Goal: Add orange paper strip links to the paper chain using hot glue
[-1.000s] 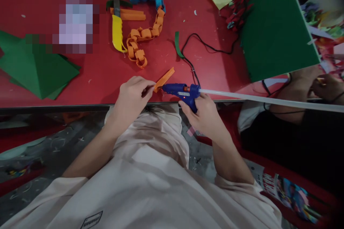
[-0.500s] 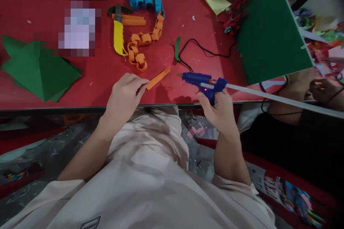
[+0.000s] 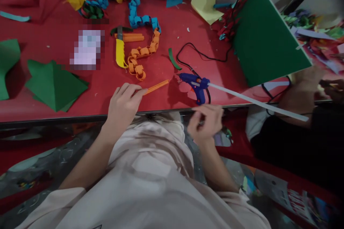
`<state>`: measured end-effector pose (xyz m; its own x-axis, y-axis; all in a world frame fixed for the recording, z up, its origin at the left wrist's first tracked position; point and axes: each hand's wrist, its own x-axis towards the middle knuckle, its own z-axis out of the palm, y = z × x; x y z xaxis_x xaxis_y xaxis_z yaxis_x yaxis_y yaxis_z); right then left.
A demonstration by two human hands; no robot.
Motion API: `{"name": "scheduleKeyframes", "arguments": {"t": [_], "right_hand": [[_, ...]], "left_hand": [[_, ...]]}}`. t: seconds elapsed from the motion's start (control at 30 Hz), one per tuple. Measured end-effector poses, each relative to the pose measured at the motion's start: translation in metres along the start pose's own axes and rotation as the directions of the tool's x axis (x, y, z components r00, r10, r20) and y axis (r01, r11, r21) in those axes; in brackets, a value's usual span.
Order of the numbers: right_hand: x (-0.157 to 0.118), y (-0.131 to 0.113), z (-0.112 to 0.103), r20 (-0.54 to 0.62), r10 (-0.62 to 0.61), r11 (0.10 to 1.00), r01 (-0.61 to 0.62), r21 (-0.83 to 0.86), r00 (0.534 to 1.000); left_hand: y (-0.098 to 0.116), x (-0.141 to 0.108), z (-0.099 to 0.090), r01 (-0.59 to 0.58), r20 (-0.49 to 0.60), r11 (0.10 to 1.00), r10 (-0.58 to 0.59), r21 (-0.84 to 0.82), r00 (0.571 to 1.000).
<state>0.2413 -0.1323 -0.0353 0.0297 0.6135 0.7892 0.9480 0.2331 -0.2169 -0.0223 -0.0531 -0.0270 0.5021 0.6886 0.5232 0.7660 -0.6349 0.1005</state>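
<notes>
Between the thumb and fingers of my left hand [image 3: 125, 103] is the end of an orange paper strip [image 3: 158, 87], pointing right above the red table. A blue glue gun [image 3: 195, 83] lies on the table just beyond the strip's tip, a small red light on its body and a long glue stick [image 3: 242, 97] out of its back. My right hand [image 3: 206, 121] is off the gun, below the table edge, fingers loosely curled and holding nothing. An orange and blue paper chain [image 3: 145, 50] lies ahead, beside a yellow-handled cutter [image 3: 120, 52] and several orange strips [image 3: 135, 37].
Green paper [image 3: 55, 86] lies at left, near a blurred-out patch [image 3: 88, 48]. A green board [image 3: 268, 39] leans at right, beyond the gun's black cord [image 3: 204, 55]. Another person's hand [image 3: 333, 89] is at far right, near piled paper scraps [image 3: 309, 25].
My right hand has let go of the glue gun and drawn back toward me, leaving it on the table. My left hand keeps the orange strip. The view has shifted slightly.
</notes>
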Motion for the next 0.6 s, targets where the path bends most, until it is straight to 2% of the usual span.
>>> {"name": "scheduleKeyframes", "arguments": {"t": [0.03,0.07,0.13,0.23,0.3,0.37,0.6], "right_hand": [[0.001,-0.012,0.004,0.118,-0.103,0.994,0.097,0.053,0.988],[0.004,-0.024,0.010,0.218,-0.134,0.990,0.120,0.080,0.967],[0.018,-0.040,0.026,0.379,-0.180,0.982,0.142,0.127,0.908],[0.043,-0.047,0.044,0.544,-0.204,0.978,0.151,0.141,0.814],[0.053,-0.044,0.048,0.598,-0.186,0.982,0.135,0.129,0.780],[0.057,-0.040,0.047,0.618,-0.179,0.983,0.124,0.132,0.766],[0.048,-0.034,0.048,0.595,-0.191,0.981,0.128,0.147,0.781]], "left_hand": [[0.000,0.000,0.000,-0.005,-0.001,1.000,0.005,0.001,1.000],[0.000,0.001,-0.001,-0.010,0.003,1.000,0.010,0.005,1.000],[0.000,0.001,-0.002,-0.023,0.015,1.000,0.022,0.019,1.000],[0.000,0.001,-0.003,-0.026,0.041,1.000,0.025,0.015,0.999],[0.000,0.000,-0.002,-0.009,0.051,1.000,0.010,-0.014,0.999],[0.000,-0.002,-0.002,0.020,0.053,0.999,-0.017,-0.048,0.998],[0.007,-0.001,-0.005,0.103,0.064,0.990,-0.098,-0.098,0.993]]}}
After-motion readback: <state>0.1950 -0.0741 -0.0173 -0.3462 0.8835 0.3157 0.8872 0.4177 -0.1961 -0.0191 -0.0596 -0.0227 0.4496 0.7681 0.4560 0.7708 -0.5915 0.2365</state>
